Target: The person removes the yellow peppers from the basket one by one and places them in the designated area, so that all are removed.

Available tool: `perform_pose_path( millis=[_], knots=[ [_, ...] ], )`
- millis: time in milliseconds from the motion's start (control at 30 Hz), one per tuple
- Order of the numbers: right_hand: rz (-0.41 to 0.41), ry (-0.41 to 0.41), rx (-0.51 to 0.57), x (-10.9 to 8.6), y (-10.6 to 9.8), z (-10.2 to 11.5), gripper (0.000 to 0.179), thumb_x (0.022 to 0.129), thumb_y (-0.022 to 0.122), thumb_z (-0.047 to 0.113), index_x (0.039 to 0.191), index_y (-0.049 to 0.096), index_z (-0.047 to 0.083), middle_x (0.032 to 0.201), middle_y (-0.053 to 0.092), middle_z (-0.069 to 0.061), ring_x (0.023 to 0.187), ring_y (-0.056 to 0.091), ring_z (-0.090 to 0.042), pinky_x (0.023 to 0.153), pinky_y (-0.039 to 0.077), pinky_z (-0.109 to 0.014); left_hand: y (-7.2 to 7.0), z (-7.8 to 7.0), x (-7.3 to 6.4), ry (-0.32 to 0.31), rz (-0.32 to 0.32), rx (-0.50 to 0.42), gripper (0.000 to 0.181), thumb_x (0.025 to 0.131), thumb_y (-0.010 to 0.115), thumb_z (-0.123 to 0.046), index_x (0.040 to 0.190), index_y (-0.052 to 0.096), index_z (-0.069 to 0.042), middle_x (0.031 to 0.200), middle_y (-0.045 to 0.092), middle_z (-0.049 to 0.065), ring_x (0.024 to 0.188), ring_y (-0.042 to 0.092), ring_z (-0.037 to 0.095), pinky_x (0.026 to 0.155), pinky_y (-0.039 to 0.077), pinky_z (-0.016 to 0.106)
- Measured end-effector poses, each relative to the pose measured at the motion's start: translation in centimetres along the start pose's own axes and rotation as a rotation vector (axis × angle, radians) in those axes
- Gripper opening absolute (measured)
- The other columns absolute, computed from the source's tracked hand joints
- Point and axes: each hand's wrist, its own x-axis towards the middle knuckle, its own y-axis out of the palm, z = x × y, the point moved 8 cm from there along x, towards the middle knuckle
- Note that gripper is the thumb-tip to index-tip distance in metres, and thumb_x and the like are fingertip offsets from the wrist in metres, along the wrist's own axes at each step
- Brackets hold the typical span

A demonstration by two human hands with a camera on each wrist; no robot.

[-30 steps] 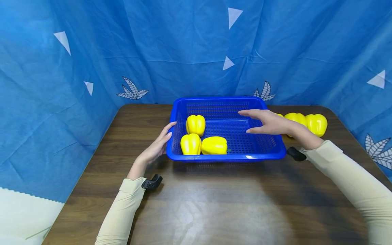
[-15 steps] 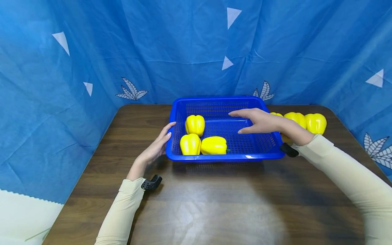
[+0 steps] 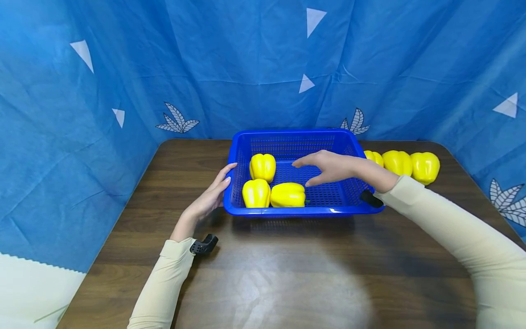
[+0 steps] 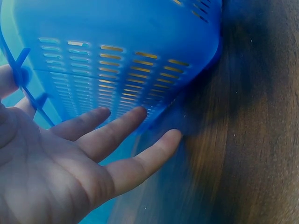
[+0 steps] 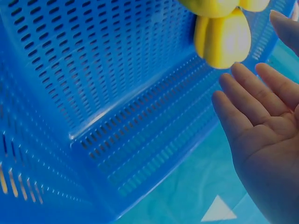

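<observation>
Listing from left to right, we record: one wooden counter (image 3: 267, 274), bearing the whole lot. Item, the left grip (image 3: 207, 199), at the left end of the blue basket (image 3: 308, 211); index finger and thumb at the rim, other fingers loosely straight by the outer wall, clenched on nothing. Item, inside the basket's left part, three yellow peppers: a far pepper (image 3: 263, 168); a near corner pepper (image 3: 256, 193); and, beside the latter, a sideways pepper (image 3: 287, 195), green stem turned right. Item, the right grip (image 3: 334, 166), over the basket, thumb and fingers well parted, no hold on anything; whether it touches a pepper we cannot confirm. Item, past the basket's right end, a row of three more peppers (image 3: 397, 162), the leftmost partly hidden. Handling note: we judge the step in hand a reach for the sideways pepper. We advise using the left grip as a brace, lowering the right with fingers past the far side and thumb before the near, closing evenly around the smooth body, and lifting clear of the rim without knocking its neighbours.
</observation>
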Motion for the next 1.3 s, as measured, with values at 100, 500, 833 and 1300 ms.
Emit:
perform_pose_path(
  millis=[100,500,833,1300],
  knots=[
    [0.048,0.01,-0.001,0.5,0.7,0.2,0.058,0.087,0.066,0.021,0.138,0.044,0.004,0.141,0.049,-0.015,0.132,0.046,-0.031,0.107,0.041,-0.048,0.0,0.0,0.0,-0.001,-0.002,0.005,0.049,0.101,0.024,-0.041,0.147,0.007,-0.04,0.158,0.003,0.006,0.134,0.034,0.047,0.092,0.048,0.058],
    [0.138,0.001,-0.015,1.8,2.3,1.0,0.06,0.087,0.066,0.023,0.138,0.043,0.002,0.139,0.05,-0.017,0.126,0.052,-0.03,0.104,0.044,-0.045,0.1,-0.2,0.1,0.002,-0.004,0.01,0.049,0.101,0.024,-0.041,0.147,0.007,-0.041,0.158,0.004,0.007,0.133,0.035,0.047,0.092,0.049,0.057],
    [0.175,-0.009,-0.122,2.8,3.3,1.9,0.06,0.084,0.069,0.033,0.132,0.051,0.004,0.127,0.061,-0.01,0.108,0.061,-0.022,0.097,0.051,-0.038,0.0,-0.1,0.1,0.002,-0.002,-0.006,0.049,0.101,0.025,-0.041,0.147,0.007,-0.041,0.157,0.005,0.006,0.132,0.036,0.047,0.091,0.05,0.057],
    [0.204,0.012,-0.152,2.9,3.9,1.8,0.063,0.079,0.073,0.013,0.137,0.047,0.015,0.131,0.056,-0.007,0.113,0.053,-0.022,0.099,0.049,-0.041,0.0,-0.1,0.1,0.003,0.004,-0.024,0.048,0.101,0.025,-0.04,0.147,0.008,-0.04,0.157,0.008,0.007,0.131,0.037,0.046,0.09,0.051,0.055]
  ],
)
